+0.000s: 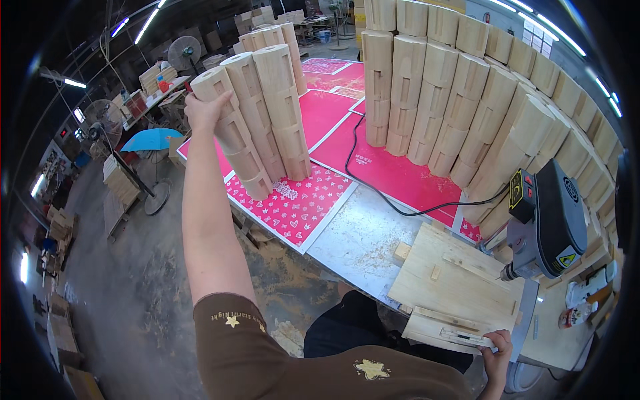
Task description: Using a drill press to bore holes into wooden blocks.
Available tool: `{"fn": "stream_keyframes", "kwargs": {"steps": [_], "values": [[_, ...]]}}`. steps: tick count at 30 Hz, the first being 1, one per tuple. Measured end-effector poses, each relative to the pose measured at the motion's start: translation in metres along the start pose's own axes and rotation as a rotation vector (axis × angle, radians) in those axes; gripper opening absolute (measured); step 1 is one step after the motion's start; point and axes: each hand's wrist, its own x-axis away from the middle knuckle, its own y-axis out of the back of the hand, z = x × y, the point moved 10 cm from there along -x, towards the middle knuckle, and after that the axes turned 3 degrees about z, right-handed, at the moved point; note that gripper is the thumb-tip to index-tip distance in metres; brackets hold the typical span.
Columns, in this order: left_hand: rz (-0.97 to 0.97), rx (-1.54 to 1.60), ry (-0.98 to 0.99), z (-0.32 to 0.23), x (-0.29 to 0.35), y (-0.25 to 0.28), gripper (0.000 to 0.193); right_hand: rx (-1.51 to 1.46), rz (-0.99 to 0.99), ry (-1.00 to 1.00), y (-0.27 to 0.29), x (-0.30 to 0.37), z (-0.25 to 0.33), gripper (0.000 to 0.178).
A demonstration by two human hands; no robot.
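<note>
My left arm reaches forward to the far left, and my left hand [207,111] is wrapped round the top wooden cylinder block [215,81] of a tall stack. The blocks are pale, round-sided and cut with rectangular notches. Beside this stack stand more stacked wooden cylinders [277,87]. Low on the right, my right hand [497,352] is closed on the end of a pale bar with a dark metal part [463,337], at the near edge of a wooden jig board [453,273]. Past the jig, a dark drill machine [547,223] points its chuck toward the board.
Rows of stacked wooden blocks [417,93] curve along the back and right. Pink printed sheets [393,177] and a sawdust-strewn metal top [357,233] cover the table. A black cable [373,189] crosses it. A plastic bottle [577,315] lies far right; a floor fan [157,197] stands left.
</note>
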Motion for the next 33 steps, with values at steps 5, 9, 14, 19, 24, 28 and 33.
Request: {"fn": "stream_keyframes", "kwargs": {"steps": [5, 9, 14, 19, 24, 28, 33], "values": [[0.124, 0.086, 0.033, 0.009, 0.014, -0.016, 0.094, -0.004, -0.004, -0.007, -0.001, -0.001, 0.001, 0.030], [0.140, 0.046, 0.044, 0.004, 0.015, -0.014, 0.091, -0.007, -0.023, 0.009, -0.002, 0.003, -0.001, 0.030], [0.105, 0.069, 0.028, 0.016, 0.016, -0.001, 0.094, -0.017, 0.022, 0.074, -0.008, 0.002, -0.006, 0.032], [0.096, 0.152, 0.002, -0.006, 0.040, 0.004, 0.094, 0.091, 0.170, 0.157, -0.005, 0.009, 0.006, 0.036], [0.050, 0.118, 0.031, -0.005, 0.057, 0.014, 0.099, 0.115, 0.199, 0.176, -0.007, 0.010, -0.005, 0.032], [-0.090, 0.055, -0.145, -0.021, 0.099, 0.012, 0.098, 0.050, 0.028, 0.179, 0.000, 0.011, -0.005, 0.028], [0.286, 0.513, -0.328, -0.114, 0.251, -0.048, 0.063, 0.112, 0.015, 0.194, 0.003, 0.019, 0.012, 0.034]]}}
